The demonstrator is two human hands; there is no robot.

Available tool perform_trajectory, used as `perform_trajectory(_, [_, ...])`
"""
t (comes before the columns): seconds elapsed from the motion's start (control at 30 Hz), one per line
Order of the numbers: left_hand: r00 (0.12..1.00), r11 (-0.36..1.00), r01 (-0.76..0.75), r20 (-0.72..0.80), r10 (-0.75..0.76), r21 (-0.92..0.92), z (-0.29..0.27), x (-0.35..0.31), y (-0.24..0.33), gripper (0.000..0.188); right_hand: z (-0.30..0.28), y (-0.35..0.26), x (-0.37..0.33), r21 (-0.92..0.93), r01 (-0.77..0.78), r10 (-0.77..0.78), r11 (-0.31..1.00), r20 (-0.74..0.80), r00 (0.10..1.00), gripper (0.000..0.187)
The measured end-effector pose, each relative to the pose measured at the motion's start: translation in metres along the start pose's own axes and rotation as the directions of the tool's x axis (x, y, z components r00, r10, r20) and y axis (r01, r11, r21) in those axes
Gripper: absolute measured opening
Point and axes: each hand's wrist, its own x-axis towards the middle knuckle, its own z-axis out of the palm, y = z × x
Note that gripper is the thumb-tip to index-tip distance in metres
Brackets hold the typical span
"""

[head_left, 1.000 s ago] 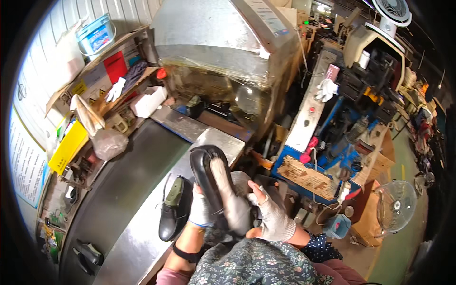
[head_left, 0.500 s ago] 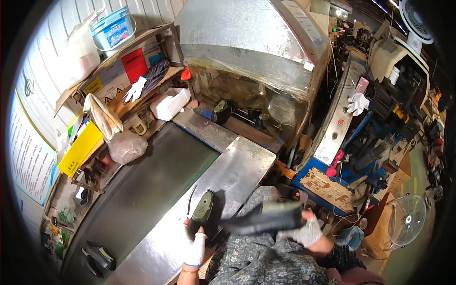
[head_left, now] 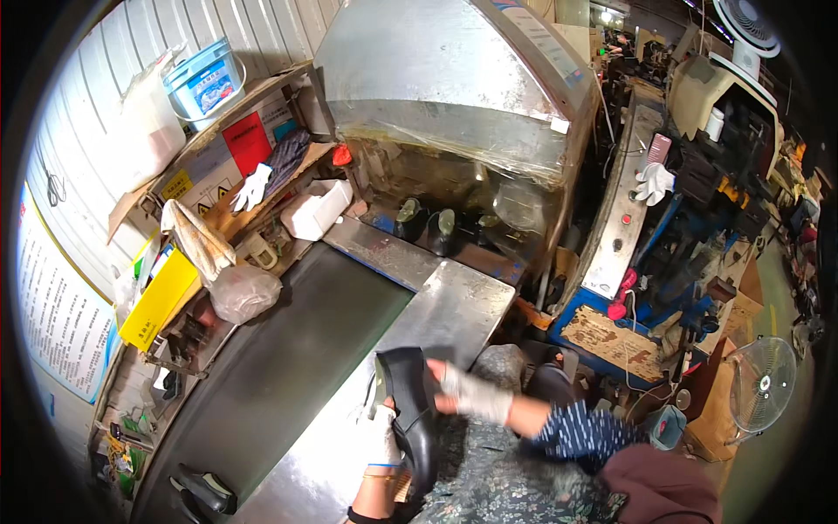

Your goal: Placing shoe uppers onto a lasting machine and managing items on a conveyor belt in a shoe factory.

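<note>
A black shoe (head_left: 406, 397) stands on end over the metal table, heel up and toe toward me, with a thin olive strip along its left edge. My left hand (head_left: 381, 438), in a white fingerless glove, is closed round its left side. Just right of the shoe's upper part is my right hand (head_left: 471, 393), also gloved, its bare fingertips apart and close to the shoe; whether they touch it I cannot tell. Whether a second shoe lies behind the held one is hidden.
A dark conveyor belt (head_left: 288, 349) runs left of the metal table (head_left: 454, 301), carrying a pair of black shoes (head_left: 209, 491). More shoes (head_left: 442, 230) stand under the metal hood (head_left: 436, 79). A cluttered shelf (head_left: 236, 210) borders the belt; a floor fan (head_left: 762, 384) stands right.
The shoe that was blurred in my right hand is no longer there. My right hand has moved left toward the shoe at my left hand. Another shoe now shows under the hood.
</note>
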Motion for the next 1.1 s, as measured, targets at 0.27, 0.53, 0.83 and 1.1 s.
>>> perform_trajectory(0.27, [0.56, 0.878, -0.34, 0.823, -0.098, 0.337, 0.09, -0.061, -0.025, 0.072, -0.12, -0.093, -0.157, 0.203, 0.187, -0.068, 0.961, -0.485, 0.872, 0.088])
perform_trajectory(0.53, [0.68, 0.857, -0.056, 0.648, -0.343, 0.512, 0.018, -0.079, -0.053, 0.025, -0.316, -0.198, -0.289, -0.532, -0.651, -0.553, 0.542, -0.809, 0.2, 0.074])
perform_trajectory(0.83, [0.761, 0.849, 0.037, 0.536, -0.367, 0.528, 0.021, -0.071, -0.075, 0.028, -0.401, -0.241, -0.324, -0.274, -0.893, -0.214, 0.358, -0.955, 0.207, 0.078])
perform_trajectory(1.1, [0.777, 0.861, 0.026, 0.532, -0.337, 0.508, 0.043, -0.089, -0.072, 0.028, -0.357, -0.224, -0.298, -0.141, -0.962, -0.318, 0.234, -0.946, 0.061, 0.071])
